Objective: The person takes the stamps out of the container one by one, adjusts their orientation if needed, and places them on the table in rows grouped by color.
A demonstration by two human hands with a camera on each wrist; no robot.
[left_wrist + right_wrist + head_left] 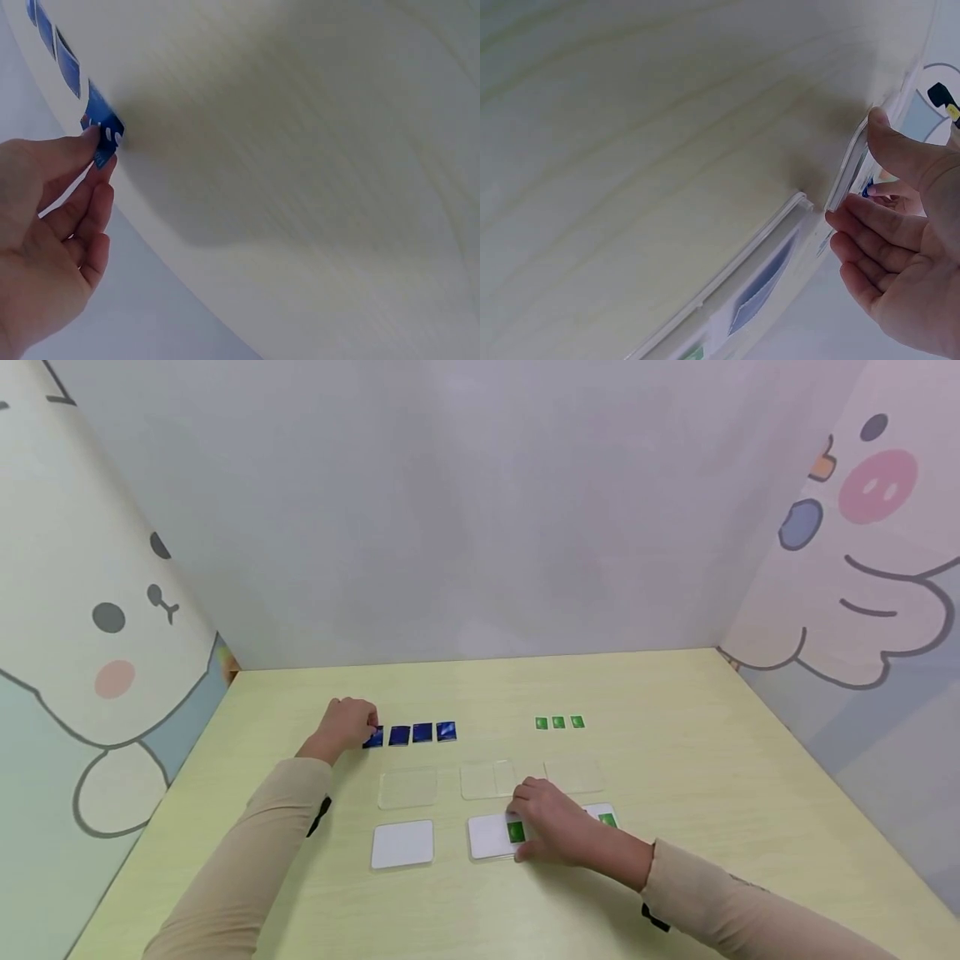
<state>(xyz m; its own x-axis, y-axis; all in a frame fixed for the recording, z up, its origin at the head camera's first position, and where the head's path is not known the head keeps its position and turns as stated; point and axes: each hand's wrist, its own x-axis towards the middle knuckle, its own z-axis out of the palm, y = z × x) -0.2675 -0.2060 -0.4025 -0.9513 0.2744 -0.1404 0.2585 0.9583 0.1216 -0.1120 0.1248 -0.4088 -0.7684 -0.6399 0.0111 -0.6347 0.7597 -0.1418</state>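
Note:
My left hand (347, 724) pinches a small dark-blue packet (103, 127) between thumb and fingers at the left end of a row of similar packets (422, 732). In the left wrist view its lower part is behind my fingertips. My right hand (555, 827) is at the right end of the middle shallow white case (489, 837), thumb on the near edge and fingers at the far edge. A green square (516, 832) lies at that end. Behind my right hand, another white case (602, 811) is partly hidden; a blue packet (761, 292) shows in it.
A plain white case (402, 844) lies at front left. Clear plastic lids (407, 787) form a row behind the cases. Three green squares (558, 722) lie farther back on the right. Printed panels (480, 510) stand around the pale wooden table (750, 793).

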